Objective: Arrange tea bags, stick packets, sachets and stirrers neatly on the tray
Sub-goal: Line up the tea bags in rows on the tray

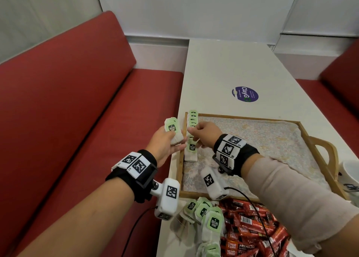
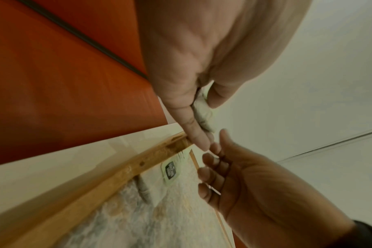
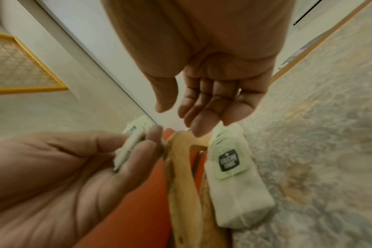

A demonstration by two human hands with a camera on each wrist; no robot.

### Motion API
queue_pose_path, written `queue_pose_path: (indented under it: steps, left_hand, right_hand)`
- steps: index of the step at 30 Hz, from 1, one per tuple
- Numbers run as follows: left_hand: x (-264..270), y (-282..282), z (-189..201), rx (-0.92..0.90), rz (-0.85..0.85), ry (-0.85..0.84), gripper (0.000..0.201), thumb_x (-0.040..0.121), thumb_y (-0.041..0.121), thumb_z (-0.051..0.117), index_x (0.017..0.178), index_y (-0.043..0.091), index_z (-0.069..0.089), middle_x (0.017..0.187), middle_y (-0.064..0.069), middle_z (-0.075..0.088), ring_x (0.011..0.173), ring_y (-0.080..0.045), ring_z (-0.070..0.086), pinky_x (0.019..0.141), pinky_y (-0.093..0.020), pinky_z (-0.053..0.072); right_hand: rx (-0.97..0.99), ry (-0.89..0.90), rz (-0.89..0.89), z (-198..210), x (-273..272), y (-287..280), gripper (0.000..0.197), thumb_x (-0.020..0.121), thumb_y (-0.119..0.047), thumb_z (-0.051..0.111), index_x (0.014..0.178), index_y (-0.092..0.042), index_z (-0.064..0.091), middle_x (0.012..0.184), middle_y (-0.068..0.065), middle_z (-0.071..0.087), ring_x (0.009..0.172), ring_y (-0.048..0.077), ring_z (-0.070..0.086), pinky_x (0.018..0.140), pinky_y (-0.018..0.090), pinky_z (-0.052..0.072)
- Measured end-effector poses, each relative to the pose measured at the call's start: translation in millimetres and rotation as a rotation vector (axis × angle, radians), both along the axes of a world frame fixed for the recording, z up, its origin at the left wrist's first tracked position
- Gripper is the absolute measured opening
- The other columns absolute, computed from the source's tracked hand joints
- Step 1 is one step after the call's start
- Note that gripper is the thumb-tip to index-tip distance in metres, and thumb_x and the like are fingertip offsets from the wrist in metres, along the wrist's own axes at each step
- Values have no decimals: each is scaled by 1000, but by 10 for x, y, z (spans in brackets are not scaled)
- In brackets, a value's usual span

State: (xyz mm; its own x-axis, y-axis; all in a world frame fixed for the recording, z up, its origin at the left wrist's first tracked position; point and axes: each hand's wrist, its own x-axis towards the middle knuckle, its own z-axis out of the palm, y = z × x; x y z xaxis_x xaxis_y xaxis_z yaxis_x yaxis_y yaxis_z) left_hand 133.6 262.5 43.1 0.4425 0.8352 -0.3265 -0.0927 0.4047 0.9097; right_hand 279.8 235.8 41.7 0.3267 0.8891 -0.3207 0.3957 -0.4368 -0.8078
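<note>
left hand (image 1: pixel 165 144) grips a small stack of tea bags (image 1: pixel 173 131) just off the tray's (image 1: pixel 242 118) left edge. right hand (image 1: pixel 204 132) hovers over the tea bag row (image 1: pixel 192 136) along the tray's left edge, fingers loosely curled, nothing held. loose tea bags (image 1: pixel 206 218) and red stick packets (image 1: pixel 252 231) piled on the table (image 1: pixel 223 66) at the tray's near edge.

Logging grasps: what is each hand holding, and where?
Left hand grips a stack of tea bags by its lower end. Right hand holds nothing, fingers loose above the tray's row.
</note>
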Motion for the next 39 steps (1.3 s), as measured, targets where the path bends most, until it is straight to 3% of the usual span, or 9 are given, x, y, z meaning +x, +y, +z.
queue_pose_path:
  steps: [3,7,10,13,21,26,28,31,39]
  left_hand:
    - [-10,-32,6,33,-38,28,26,102,1,29,114,15,49,97,-7,62,80,-17,64,59,-24,58]
    - [-31,-52,-3,59,-51,62,19,100,6,42,117,12,51,100,-7,64,81,-19,67,65,-30,59]
    - [-36,-67,3,68,-51,66,14,98,6,48,105,16,54,95,-4,67,79,-17,67,66,-30,58]
    - [-37,-90,7,66,-53,61,15,96,6,52,108,14,55,95,-4,67,80,-17,67,63,-28,59]
    - [-47,-151,-8,82,-48,45,25,91,5,59,115,7,56,104,-12,68,84,-20,67,57,-21,56]
    - [-40,-152,18,52,26,43,13,100,18,46,108,15,55,94,-5,68,77,-17,68,56,-23,57]
    - [-51,-131,15,50,69,61,14,101,21,44,110,16,54,93,-3,67,76,-16,67,54,-24,55]
    - [-65,-112,2,58,115,80,13,101,22,46,109,18,54,95,-1,66,76,-14,68,55,-24,54]
    - [-70,-137,-26,70,148,85,11,99,21,49,92,25,57,90,0,66,74,-12,67,59,-24,56]
  right_hand:
    - [115,73,18,77,-75,-57,27,91,-37,59,85,-11,55,73,-1,62,56,13,59,52,23,43]
    - [180,79,48,131,-113,-132,21,85,-29,69,77,-14,57,67,-3,61,50,6,57,45,14,41]
    - [210,92,44,142,-100,-168,18,84,-18,71,73,-14,58,65,-2,60,43,-1,53,41,9,39]
    - [224,97,36,159,-75,-202,18,83,-17,72,72,-14,59,65,-2,60,48,5,55,42,9,39]
    - [265,140,11,141,-83,-236,23,82,-16,73,68,-12,55,62,-1,59,47,6,55,42,10,39]
    - [320,177,-127,123,-24,-240,21,87,-10,66,73,-12,51,66,4,59,46,9,56,40,13,39]
    - [286,180,-162,102,33,-255,19,88,-9,64,76,-11,50,65,3,59,41,5,56,40,16,40]
    - [111,153,-135,25,108,-297,15,89,-12,64,82,-12,51,70,4,63,49,11,59,46,23,42]
    - [-180,94,36,-124,-2,-352,24,86,0,63,75,-15,49,64,4,60,45,10,55,44,22,46]
